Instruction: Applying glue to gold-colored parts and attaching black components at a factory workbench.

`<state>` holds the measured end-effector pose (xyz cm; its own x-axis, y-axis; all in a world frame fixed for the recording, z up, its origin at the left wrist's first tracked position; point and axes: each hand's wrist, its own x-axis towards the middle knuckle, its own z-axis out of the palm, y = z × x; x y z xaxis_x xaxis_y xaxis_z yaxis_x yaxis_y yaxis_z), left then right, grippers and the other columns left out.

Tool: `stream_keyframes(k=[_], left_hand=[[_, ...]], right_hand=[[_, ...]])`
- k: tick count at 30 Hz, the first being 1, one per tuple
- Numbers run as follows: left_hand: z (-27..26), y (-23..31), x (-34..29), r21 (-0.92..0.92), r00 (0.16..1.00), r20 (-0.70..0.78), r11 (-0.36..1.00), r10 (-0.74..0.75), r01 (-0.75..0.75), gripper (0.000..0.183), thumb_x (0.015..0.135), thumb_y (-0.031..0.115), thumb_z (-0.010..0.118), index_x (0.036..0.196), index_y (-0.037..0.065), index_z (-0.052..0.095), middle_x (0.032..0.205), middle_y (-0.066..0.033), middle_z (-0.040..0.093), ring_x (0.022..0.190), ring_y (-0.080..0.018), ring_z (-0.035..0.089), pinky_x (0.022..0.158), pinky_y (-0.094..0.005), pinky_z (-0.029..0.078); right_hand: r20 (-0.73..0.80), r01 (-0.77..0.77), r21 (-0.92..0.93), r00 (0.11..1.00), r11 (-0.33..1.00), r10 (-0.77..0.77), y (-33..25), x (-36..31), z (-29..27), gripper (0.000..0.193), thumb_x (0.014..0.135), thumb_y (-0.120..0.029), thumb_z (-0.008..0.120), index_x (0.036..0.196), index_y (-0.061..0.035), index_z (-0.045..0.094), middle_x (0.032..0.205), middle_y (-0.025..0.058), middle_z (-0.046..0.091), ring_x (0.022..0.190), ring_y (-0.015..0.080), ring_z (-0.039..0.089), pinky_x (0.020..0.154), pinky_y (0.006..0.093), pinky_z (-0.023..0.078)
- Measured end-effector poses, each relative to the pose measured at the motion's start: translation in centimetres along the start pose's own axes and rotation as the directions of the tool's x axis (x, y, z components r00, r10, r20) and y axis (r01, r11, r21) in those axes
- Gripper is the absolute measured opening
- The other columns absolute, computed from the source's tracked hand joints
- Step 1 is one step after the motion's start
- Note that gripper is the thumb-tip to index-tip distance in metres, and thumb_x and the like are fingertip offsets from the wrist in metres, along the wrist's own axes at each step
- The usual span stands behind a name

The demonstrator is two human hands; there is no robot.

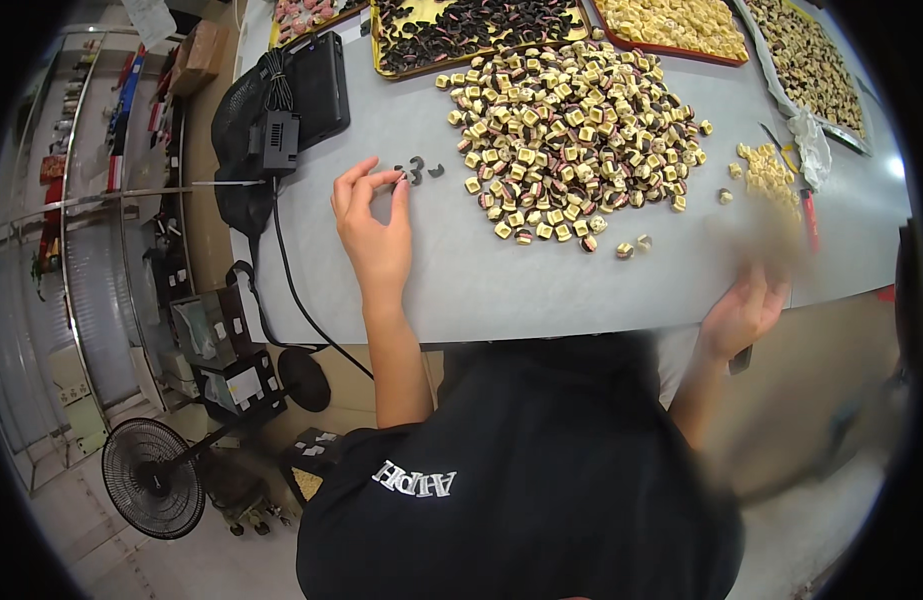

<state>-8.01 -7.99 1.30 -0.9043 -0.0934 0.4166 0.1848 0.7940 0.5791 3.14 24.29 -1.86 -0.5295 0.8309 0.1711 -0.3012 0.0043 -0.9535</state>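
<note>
Pinched between thumb and forefinger of the left hand (373, 232) is a small dark piece, held just above the grey table (461, 280), w/ the other fingers fanned up and loose. Right beside those fingertips, a few more dark curved bits (418, 170) lie on the tabletop, close together, just left of the big pile.

Right hand (746, 310) is at the near edge of the table, badly blurred; fingers look curled, but can't tell if it's got anything in it or how far open it is.

Middle of the table: a big heap of small cream-and-dark pieces (571, 130), spread wide, a few strays (631, 246) lying loose at its near edge. A smaller cluster of pale yellow pieces (766, 170) sits to the right of the heap, apart from it.

Along the far edge, trays in a row: one w/ dark pieces (481, 30), one w/ pale yellow pieces (676, 25), another at the far right (811, 60) w/ mixed brown ones.

At the left end of the table, a black device (316, 90) w/ a black adapter (278, 140) and a cable (291, 290) trailing off the edge. A fan (153, 478) stands on the floor below left, near some boxes (226, 355).
</note>
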Motion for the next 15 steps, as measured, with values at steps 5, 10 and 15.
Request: stream_keyframes(k=[5,10,15], left_hand=[[-0.2,-0.1,-0.2,-0.612,0.959,0.088,0.745,-0.268,0.264,0.01,0.084,0.004,0.059,0.093,0.0,0.059,0.102,-0.0106,0.058,0.089,-0.0157,0.057,0.082,-0.025,0.046],[-1.2,-0.5,-0.7,-0.884,0.873,0.32,0.217,-0.368,0.415,0.016,0.087,0.006,0.055,0.102,-0.001,0.056,0.104,-0.0107,0.058,0.092,-0.0132,0.057,0.084,-0.0232,0.047],[-0.7,0.5,-1.9,-0.844,0.806,0.536,-0.146,-0.253,0.515,0.023,0.089,0.008,0.053,0.11,-0.001,0.051,0.104,-0.0101,0.058,0.092,-0.0116,0.057,0.085,-0.0213,0.047]], right_hand=[[0.066,0.091,-0.044,0.994,0.995,-0.088,-0.2,-0.2,0.3,0.02,0.086,-0.002,0.046,0.105,0.0038,0.048,0.114,0.0192,0.05,0.103,0.0223,0.049,0.089,0.0315,0.039],[0.164,0.205,-0.119,0.969,0.972,-0.184,-0.6,-0.5,1.1,0.025,0.087,-0.005,0.048,0.11,0.0041,0.047,0.12,0.0218,0.047,0.116,0.0282,0.046,0.093,0.0348,0.037],[0.309,0.199,-0.25,0.944,0.948,-0.116,-0.8,-0.8,1.8,0.026,0.087,-0.003,0.048,0.112,0.003,0.047,0.121,0.0212,0.048,0.109,0.0244,0.049,0.092,0.0337,0.038]])
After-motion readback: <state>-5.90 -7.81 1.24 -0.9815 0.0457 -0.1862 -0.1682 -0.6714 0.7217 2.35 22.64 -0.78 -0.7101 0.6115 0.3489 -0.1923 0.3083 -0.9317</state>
